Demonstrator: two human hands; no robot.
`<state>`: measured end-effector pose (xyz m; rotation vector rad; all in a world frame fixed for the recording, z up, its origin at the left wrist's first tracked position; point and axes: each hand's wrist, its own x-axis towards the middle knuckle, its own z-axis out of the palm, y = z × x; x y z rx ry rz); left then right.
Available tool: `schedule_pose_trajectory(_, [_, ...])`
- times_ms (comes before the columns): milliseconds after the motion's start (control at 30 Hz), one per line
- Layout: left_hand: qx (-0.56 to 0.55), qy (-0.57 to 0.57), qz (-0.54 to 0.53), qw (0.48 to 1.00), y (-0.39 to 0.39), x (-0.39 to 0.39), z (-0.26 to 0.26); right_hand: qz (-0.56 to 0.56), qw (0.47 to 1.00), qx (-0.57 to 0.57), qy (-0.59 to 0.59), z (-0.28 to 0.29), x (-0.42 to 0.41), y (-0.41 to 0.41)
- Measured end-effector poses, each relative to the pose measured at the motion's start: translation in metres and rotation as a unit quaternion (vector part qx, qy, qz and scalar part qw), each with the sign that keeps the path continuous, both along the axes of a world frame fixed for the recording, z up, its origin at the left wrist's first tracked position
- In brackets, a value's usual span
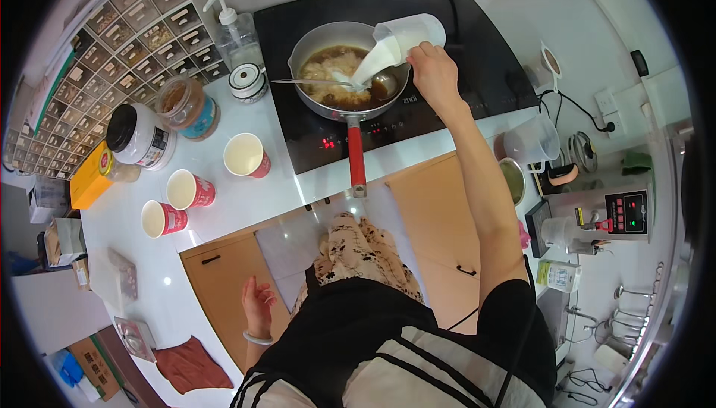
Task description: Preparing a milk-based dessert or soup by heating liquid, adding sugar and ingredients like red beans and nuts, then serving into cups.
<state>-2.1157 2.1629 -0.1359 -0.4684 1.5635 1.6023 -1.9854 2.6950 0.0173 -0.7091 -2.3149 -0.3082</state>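
My right hand (433, 69) grips a translucent plastic measuring jug (419, 28), tilted over the saucepan. White liquid (380, 62) streams from its lip into brown liquid (330, 67), where paler swirls spread. The grey saucepan (320, 32) stands on the black induction cooktop (475, 61), its red handle (356, 153) pointing towards me. Across the pan lies a metal ladle (313, 81), its bowl partly sunk in the liquid. Down by my side, my left hand (258, 304) hangs with nothing in it, fingers loosely apart, near a cabinet door.
Three red-and-white paper cups (244, 154) stand left of the cooktop. Behind them are a brown-filled jar (184, 107), a white black-lidded tub (140, 135), a pump bottle (240, 39) and labelled drawers (156, 36). Another plastic jug (531, 139) and a sealing machine (598, 212) occupy the right counter.
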Motion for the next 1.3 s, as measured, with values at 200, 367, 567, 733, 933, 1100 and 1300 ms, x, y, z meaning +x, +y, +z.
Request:
schedule_pose_trajectory(200, [0.009, -0.007, -0.008, 1.0, 0.0, -0.005, -0.004, 0.018, 0.995, 0.075, -0.062, 0.006, -0.002, 0.002])
schedule_pose_trajectory(367, [0.019, -0.009, -0.02, 1.0, -0.004, -0.008, -0.016, 0.036, 0.976, 0.166, -0.139, 0.038, -0.004, -0.009])
schedule_pose_trajectory(567, [0.046, -0.036, -0.072, 0.996, -0.001, -0.012, -0.02, 0.034, 0.959, 0.27, -0.082, 0.084, -0.001, -0.026])
schedule_pose_trajectory(733, [-0.005, -0.053, -0.141, 0.989, 0.005, -0.008, -0.026, 0.075, 0.95, 0.204, -0.225, -0.008, -0.039, -0.018])
schedule_pose_trajectory(933, [-0.049, -0.005, -0.134, 0.99, 0.009, 0.014, -0.025, 0.006, 1.0, -0.01, 0.025, 0.007, -0.055, -0.036])
schedule_pose_trajectory(1100, [-0.008, 0.092, -0.107, 0.99, 0.01, 0.071, -0.006, 0.032, 0.866, -0.377, 0.328, -0.017, 0.057, -0.124])
schedule_pose_trajectory(1300, [-0.005, 0.306, 0.002, 0.952, 0.04, 0.073, -0.026, -0.318, 0.746, -0.223, 0.54, -0.066, 0.482, -0.245])
